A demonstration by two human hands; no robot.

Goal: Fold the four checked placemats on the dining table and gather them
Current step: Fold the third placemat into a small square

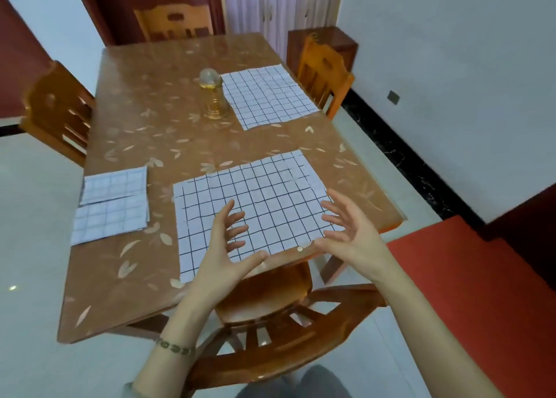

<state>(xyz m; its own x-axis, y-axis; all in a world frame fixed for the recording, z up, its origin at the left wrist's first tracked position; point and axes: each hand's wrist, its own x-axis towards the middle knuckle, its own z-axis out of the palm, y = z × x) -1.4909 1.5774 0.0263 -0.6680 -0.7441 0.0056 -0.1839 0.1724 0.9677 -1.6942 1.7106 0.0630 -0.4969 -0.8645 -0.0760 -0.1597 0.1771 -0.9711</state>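
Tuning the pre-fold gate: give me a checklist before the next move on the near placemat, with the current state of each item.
1. Hands free: left hand and right hand both open, no grip on anything: ok.
2. The near placemat lies flat and unfolded under the hands: ok.
3. Fingers in contact with that mat: cannot tell.
4. Gather spot: two folded placemats overlap at the left edge of the table: ok.
5. The far placemat clear of the glass jar: jar stands at its left corner, cannot tell.
6. All four folded: two lie flat, not ok.
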